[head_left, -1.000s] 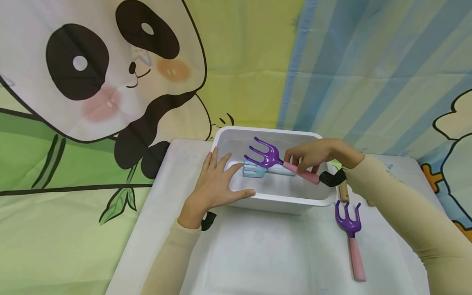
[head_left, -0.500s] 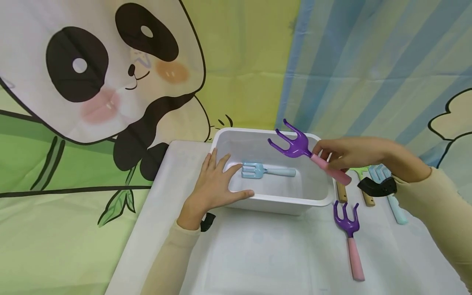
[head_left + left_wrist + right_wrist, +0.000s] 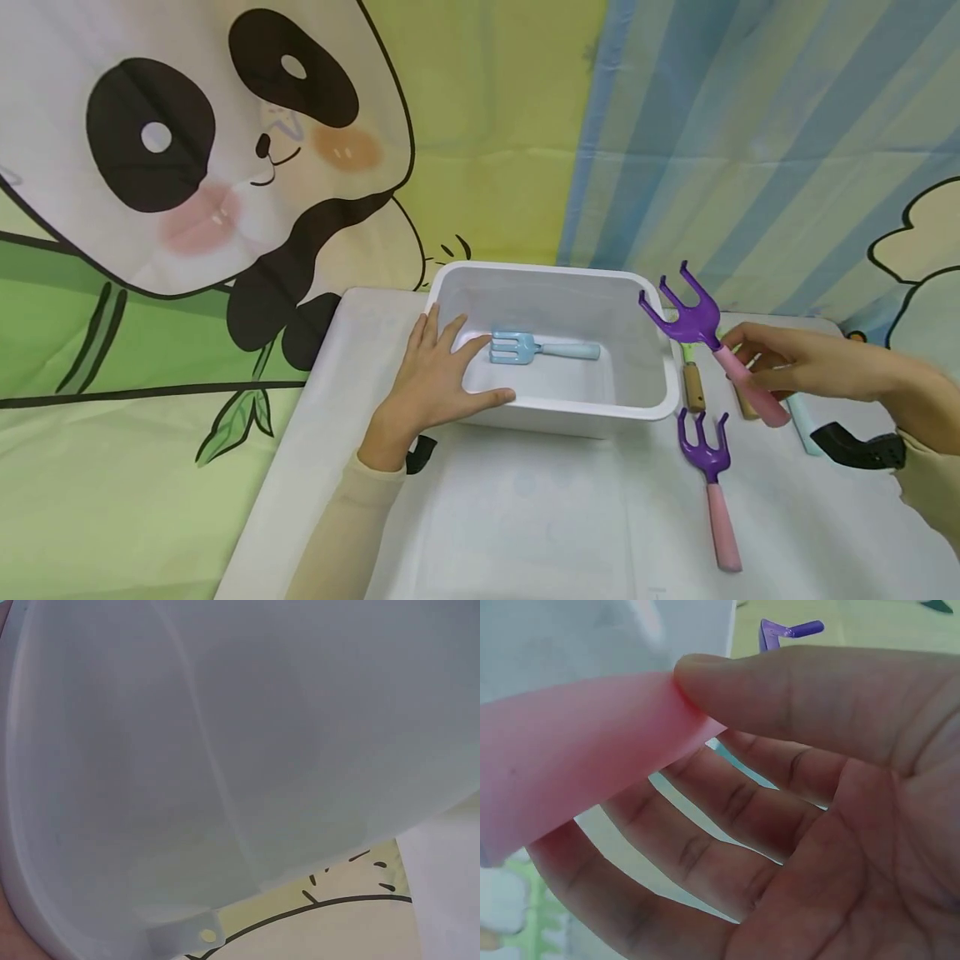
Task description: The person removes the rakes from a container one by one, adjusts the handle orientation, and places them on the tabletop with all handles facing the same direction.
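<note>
My right hand (image 3: 810,362) pinches the pink handle (image 3: 592,742) of a purple three-pronged hand fork (image 3: 697,322) between thumb and fingertips. It holds the fork up over the tools just right of a white plastic bin (image 3: 555,406), prongs pointing up and left. A light blue hand fork (image 3: 513,348) lies on the bin floor. Spread across the bin's front left corner, my left hand (image 3: 431,383) rests on the rim, fingers straight and thumb along the front edge. The bin's wall (image 3: 255,750) fills most of the left wrist view.
Another purple fork with a pink handle (image 3: 723,529) lies on the white table (image 3: 525,517), right of the bin. Behind it are a wooden-handled tool (image 3: 693,387) and a light blue handle (image 3: 804,425), partly covered by my right hand. A panda-print cloth (image 3: 487,125) hangs behind.
My right hand has carried the purple fork rightward, from over the bin to beyond its right rim. The light blue fork now shows fully. My left hand stays on the rim.
</note>
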Available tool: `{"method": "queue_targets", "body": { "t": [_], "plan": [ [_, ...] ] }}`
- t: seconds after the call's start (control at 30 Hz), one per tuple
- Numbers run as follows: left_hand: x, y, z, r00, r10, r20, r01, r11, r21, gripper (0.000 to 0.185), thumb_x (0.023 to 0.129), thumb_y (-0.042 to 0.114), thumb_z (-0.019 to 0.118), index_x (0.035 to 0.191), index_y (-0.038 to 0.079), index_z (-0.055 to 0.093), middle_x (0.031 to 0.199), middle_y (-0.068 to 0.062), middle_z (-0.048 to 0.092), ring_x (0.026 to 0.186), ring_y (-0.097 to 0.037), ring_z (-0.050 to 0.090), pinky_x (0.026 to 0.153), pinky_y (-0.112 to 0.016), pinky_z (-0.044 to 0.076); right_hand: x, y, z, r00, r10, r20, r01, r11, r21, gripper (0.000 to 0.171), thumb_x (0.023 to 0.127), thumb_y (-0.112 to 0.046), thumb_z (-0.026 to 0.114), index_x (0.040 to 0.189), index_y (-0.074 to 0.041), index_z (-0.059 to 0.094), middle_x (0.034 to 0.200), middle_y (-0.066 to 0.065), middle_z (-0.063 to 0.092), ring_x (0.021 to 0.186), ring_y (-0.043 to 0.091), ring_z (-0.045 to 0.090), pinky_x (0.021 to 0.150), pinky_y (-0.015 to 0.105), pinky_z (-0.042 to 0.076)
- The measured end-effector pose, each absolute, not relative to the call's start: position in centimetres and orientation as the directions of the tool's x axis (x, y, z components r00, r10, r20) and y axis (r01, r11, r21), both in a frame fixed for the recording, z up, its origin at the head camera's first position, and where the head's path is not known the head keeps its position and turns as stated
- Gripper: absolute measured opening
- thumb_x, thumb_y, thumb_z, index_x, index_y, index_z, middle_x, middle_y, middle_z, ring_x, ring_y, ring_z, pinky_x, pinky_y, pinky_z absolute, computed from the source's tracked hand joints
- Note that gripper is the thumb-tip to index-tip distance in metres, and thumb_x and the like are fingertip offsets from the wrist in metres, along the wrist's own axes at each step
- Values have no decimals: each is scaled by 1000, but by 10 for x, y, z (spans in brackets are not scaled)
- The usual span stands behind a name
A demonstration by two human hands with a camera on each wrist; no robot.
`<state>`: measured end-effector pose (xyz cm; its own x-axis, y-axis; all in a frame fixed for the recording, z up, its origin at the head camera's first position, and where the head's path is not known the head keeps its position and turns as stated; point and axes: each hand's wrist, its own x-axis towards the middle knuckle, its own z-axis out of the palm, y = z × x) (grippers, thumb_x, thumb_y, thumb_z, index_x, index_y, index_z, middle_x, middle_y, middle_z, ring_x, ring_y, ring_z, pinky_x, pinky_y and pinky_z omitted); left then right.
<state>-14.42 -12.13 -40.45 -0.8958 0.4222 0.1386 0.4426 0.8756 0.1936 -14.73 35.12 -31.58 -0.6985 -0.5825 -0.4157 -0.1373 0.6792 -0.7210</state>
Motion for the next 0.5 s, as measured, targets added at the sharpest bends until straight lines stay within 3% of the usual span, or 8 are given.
{"method": "queue_targets", "body": {
  "t": [0.2, 0.5],
  "plan": [
    [-143, -121, -405, -895, 422, 145, 444, 875, 191, 95, 76, 92, 41, 142, 26, 57, 154, -16, 39, 148, -49, 3, 118, -54, -1, -123, 385, -355, -726, -520, -450, 24, 634, -773, 41, 104, -4, 51, 135, 11, 30, 117, 20, 53, 93, 23, 64, 74, 38, 58],
    [-143, -121, -405, -896, 420, 144, 442, 875, 197, 95, 76, 92, 40, 142, 26, 57, 154, -16, 39, 148, -49, 4, 118, -55, -1, -91, 419, -411, -775, -340, -533, 250, 610, -752, 53, 102, -13, 58, 137, 11, 25, 119, 24, 50, 97, 29, 61, 79, 48, 58]
  ]
}}
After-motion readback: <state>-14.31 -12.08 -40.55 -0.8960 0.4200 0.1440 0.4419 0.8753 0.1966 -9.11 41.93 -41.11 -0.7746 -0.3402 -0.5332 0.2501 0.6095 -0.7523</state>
